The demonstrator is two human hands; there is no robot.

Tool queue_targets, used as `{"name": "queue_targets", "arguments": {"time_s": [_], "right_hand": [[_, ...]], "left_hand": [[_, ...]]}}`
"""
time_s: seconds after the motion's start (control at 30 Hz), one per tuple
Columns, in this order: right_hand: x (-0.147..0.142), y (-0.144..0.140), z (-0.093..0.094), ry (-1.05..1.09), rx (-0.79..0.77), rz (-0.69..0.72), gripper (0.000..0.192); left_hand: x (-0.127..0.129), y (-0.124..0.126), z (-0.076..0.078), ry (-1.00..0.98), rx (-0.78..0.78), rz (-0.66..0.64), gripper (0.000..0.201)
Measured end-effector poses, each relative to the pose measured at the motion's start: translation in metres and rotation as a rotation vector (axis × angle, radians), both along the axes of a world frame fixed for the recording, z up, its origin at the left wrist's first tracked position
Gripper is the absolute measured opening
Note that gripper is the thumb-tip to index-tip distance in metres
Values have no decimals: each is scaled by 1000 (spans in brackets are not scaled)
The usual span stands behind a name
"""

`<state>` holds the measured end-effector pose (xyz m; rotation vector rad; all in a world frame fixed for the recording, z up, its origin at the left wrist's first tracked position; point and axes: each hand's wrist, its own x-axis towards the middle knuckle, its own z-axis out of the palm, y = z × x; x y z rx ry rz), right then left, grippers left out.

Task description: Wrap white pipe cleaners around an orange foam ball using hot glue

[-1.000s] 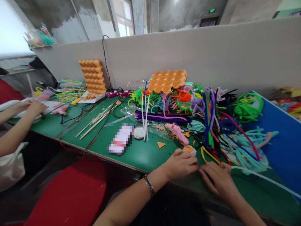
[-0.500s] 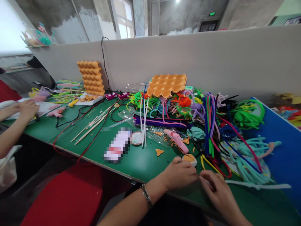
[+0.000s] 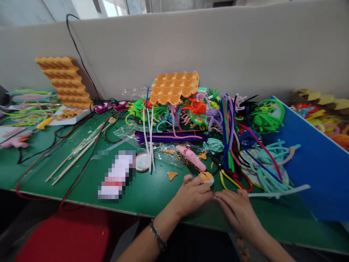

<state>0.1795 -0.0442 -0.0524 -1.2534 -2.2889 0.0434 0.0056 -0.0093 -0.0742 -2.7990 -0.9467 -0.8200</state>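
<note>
My left hand (image 3: 192, 194) rests curled on the green table (image 3: 152, 189) near its front edge. Its thumb and forefinger are closed around a small orange-and-white piece (image 3: 206, 177). My right hand (image 3: 237, 211) lies beside it, fingertips touching those of the left hand. It presses and pinches one end of a long white pipe cleaner (image 3: 280, 191) that runs right across the table. A pink glue gun (image 3: 191, 158) lies just beyond my left hand.
A big heap of coloured pipe cleaners (image 3: 229, 131) fills the middle and right, with an orange egg tray (image 3: 174, 87) on top. A blue board (image 3: 313, 160) bounds the right. Wooden sticks (image 3: 73, 158), red and black cables (image 3: 81, 171) and a tape roll (image 3: 142, 162) lie to the left.
The view has dropped and shifted right, so the other person's arms at the left are out of sight. The white pipe cleaner's free end has come in towards my hands.
</note>
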Motion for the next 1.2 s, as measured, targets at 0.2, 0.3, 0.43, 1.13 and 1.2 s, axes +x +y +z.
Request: {"name": "queue_targets", "arguments": {"time_s": [0.2,0.3,0.43,1.13,1.2], "right_hand": [[2,9,23,-49,-201,97,42],[5,13,28,-92,-139,132,36],[12,18,33,-159,14,226,40],[-14,19,38,-29,-41,101,36],[-11,20,44,-18,67,116,32]], "left_hand": [[4,0,0,-93,-8,-42,27],[3,2,1,-98,-114,9,26],[0,3,6,-205,-210,-1,26],[-5,4,11,-272,49,15,32],[-11,10,25,-243,-51,-50,27]]}}
